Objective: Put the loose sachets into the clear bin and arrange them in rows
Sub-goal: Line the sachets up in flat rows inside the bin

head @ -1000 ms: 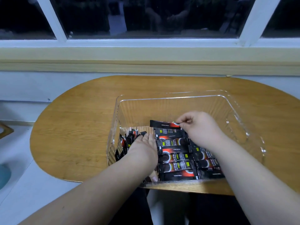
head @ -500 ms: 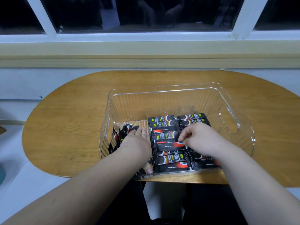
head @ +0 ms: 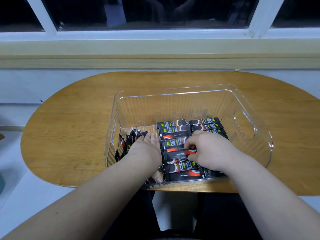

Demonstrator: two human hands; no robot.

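In the bin [head: 173, 96], the right grip [head: 208, 151] pinches a middle-row sachet [head: 175, 152] and could drag neighbours askew, while the flat, straight-fingered left grip [head: 145, 148] props a leaning stack [head: 123, 144] that may topple

Clear bin [head: 155, 108] on table [head: 69, 135], right hand [head: 209, 149] pinching sachet [head: 174, 152], left hand [head: 145, 148] flat
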